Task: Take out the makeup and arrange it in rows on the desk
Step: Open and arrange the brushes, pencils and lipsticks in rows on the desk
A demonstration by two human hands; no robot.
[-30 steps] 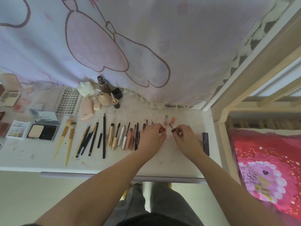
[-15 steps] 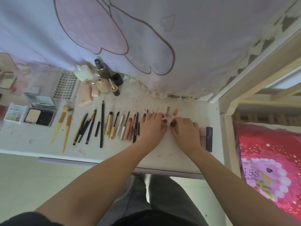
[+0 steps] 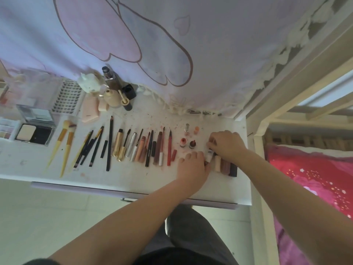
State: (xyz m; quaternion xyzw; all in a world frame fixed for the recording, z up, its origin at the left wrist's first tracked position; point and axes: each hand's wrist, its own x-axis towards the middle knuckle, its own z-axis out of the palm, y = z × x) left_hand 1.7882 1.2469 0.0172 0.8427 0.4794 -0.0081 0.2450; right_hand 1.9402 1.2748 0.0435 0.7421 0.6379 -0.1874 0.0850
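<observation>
Red and brown pots (image 3: 188, 144) now stand uncovered mid-frame; both hands have shifted right, left hand (image 3: 193, 165) and right hand (image 3: 227, 144) pinching a pale tube (image 3: 209, 156), extending our row.

Bare desk (image 3: 133, 176) along the front edge, below the row of pencils and tubes (image 3: 133, 148). Bottles (image 3: 114, 92) and curtain (image 3: 210, 54) block the rear; bed frame (image 3: 257, 169) bounds the right.

"xoyo" on the lash tray (image 3: 67, 96), upside down
</observation>
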